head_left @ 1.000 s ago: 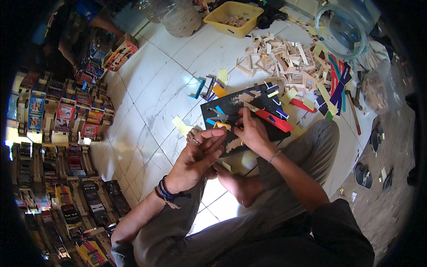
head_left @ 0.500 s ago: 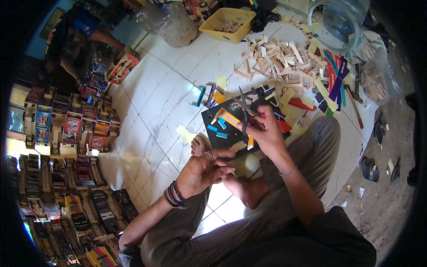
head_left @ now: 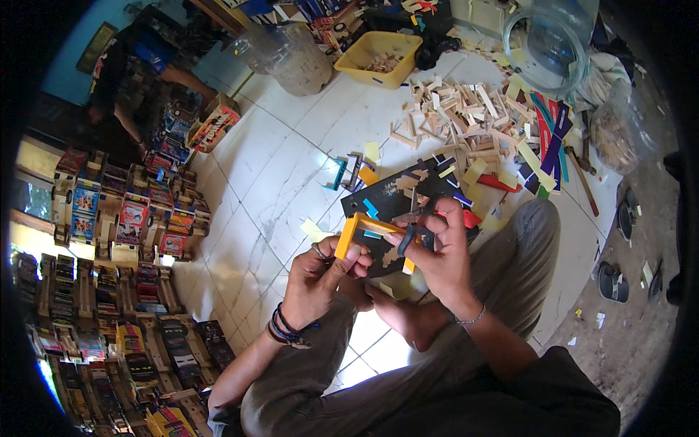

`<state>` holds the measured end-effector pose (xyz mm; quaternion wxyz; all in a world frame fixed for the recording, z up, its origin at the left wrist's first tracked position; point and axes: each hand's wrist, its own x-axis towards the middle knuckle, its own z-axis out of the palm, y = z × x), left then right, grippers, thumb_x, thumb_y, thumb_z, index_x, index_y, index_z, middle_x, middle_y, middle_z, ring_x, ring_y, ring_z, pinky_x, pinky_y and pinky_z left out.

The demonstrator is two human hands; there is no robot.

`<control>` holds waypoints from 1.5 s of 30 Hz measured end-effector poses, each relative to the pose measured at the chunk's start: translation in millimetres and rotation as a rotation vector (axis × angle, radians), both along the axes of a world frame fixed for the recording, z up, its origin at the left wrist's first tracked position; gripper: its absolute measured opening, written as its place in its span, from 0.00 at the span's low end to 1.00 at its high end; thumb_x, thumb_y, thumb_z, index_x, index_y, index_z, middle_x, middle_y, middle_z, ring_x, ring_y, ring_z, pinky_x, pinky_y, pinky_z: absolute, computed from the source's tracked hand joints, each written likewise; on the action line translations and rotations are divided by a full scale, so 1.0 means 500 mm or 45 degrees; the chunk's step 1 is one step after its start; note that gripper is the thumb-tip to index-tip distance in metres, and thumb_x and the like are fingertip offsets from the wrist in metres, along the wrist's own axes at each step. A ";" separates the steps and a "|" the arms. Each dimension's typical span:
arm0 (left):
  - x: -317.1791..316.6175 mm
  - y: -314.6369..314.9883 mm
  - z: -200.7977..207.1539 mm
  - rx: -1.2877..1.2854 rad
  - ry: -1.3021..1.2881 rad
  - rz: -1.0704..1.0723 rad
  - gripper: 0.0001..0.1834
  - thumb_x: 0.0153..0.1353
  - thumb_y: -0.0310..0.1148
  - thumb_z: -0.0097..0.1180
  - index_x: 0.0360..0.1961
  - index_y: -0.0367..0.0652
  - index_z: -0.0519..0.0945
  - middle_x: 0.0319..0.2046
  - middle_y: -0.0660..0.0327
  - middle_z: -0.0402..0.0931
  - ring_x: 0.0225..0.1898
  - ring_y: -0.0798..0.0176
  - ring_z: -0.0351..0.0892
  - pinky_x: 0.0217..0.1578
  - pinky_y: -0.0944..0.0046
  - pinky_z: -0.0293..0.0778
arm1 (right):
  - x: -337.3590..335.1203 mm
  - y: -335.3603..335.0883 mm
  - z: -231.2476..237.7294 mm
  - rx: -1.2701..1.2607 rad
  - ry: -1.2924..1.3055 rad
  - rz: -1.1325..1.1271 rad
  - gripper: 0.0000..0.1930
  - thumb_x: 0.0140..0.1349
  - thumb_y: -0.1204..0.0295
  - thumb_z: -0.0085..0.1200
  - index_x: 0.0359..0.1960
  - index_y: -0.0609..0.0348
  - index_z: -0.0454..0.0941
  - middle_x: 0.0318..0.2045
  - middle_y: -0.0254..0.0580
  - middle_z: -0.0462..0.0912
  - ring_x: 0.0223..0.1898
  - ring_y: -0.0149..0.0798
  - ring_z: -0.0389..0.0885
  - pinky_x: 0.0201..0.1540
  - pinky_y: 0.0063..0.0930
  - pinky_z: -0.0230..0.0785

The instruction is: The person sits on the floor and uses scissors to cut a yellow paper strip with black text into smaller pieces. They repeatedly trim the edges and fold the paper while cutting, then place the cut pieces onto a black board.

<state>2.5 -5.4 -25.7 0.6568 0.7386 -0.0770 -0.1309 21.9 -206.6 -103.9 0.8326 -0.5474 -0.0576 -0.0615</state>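
My left hand (head_left: 309,284) is closed, pinching the near left leg of a yellow U-shaped wooden frame (head_left: 357,227). My right hand (head_left: 448,266) is closed around scissors (head_left: 408,239) with dark handles, their blades pointing away from me. Its fingertips also touch the frame's right part, which the hand partly hides. Beneath both hands lies a black board (head_left: 354,207), worn to bare patches, with small blue strips (head_left: 371,210) on it. Yellow paper pieces (head_left: 315,230) lie beside the board on the tiles.
A heap of wooden pieces (head_left: 466,120) lies beyond the board, with coloured strips (head_left: 550,142) and a hammer (head_left: 585,178) on its right. A yellow basin (head_left: 378,62) stands behind. Toy trucks (head_left: 131,211) line the left, near another person (head_left: 138,80) bending down.
My left hand has moved up and right and taken hold of the yellow frame, which now stands tilted between both hands. My right hand has come slightly lower, still with the scissors.
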 end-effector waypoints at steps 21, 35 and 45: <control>-0.002 -0.013 0.031 -0.011 -0.177 -0.052 0.18 0.68 0.28 0.64 0.56 0.37 0.77 0.53 0.58 0.75 0.51 0.66 0.79 0.53 0.65 0.75 | -0.029 0.012 0.017 1.022 0.631 0.934 0.17 0.65 0.79 0.62 0.54 0.57 0.74 0.46 0.37 0.82 0.48 0.31 0.82 0.51 0.30 0.75; -0.002 -0.023 0.044 -0.019 -0.064 0.264 0.13 0.68 0.26 0.65 0.48 0.33 0.76 0.40 0.60 0.83 0.41 0.71 0.82 0.45 0.70 0.81 | 0.014 -0.051 -0.052 -1.100 0.055 -0.152 0.16 0.63 0.64 0.69 0.39 0.60 0.75 0.35 0.40 0.83 0.36 0.38 0.84 0.35 0.34 0.71; 0.005 -0.016 0.036 0.080 -0.114 0.321 0.19 0.68 0.24 0.63 0.57 0.28 0.74 0.47 0.55 0.83 0.47 0.67 0.84 0.51 0.67 0.81 | -0.008 -0.035 0.056 -1.190 -0.498 0.014 0.19 0.55 0.62 0.69 0.35 0.59 0.72 0.33 0.41 0.75 0.34 0.47 0.79 0.37 0.42 0.69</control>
